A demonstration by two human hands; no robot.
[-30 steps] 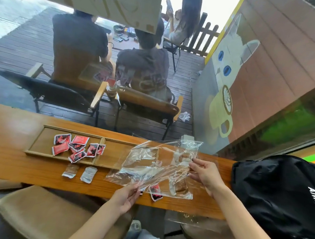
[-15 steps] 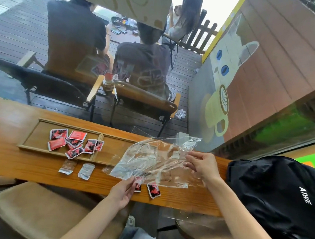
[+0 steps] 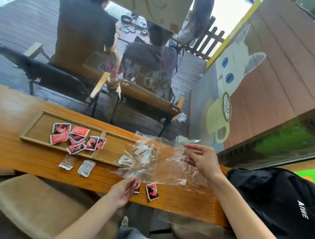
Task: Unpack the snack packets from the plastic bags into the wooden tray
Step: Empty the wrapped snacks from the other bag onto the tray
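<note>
A two-compartment wooden tray [image 3: 41, 117] lies on the counter. Several red snack packets [image 3: 77, 138] are heaped in its left compartment. A clear plastic bag [image 3: 159, 160] is spread over the tray's right end. My right hand [image 3: 202, 160] pinches the bag's far right edge. My left hand [image 3: 124, 190] grips the bag's near edge, with one red packet partly hidden under its fingers. Another red packet [image 3: 152, 191] lies loose on the counter beside it.
Two small silvery packets [image 3: 77, 165] lie on the wooden counter [image 3: 10, 157] in front of the tray. A black backpack [image 3: 281, 202] sits at the right end. A padded stool [image 3: 35, 207] stands below. Behind the glass, people sit on chairs.
The bag has been lowered from the air and now lies flatter over the tray's right end. Two red packets that were under or in it now lie on the counter's near edge.
</note>
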